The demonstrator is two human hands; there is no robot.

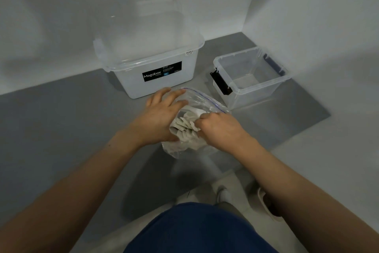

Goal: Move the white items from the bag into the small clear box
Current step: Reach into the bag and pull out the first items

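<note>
Right hand [219, 129] grip closed on white items [185, 127] inside bag [207, 103], left hand [162, 113] open against it.

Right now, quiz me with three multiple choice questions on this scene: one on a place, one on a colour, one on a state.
1. Where is the small box relative to the big box?
A. Right of it
B. Left of it
C. Stacked on it

2. What colour is the label on the big box?
A. Red
B. Black
C. Yellow

3. What is in the small box?
A. White items
B. The bag
C. Nothing

Answers:
1 A, it sits to the right on the grey surface.
2 B, black with white lettering.
3 C, its bottom shows bare; the white items are in the bag.
</note>
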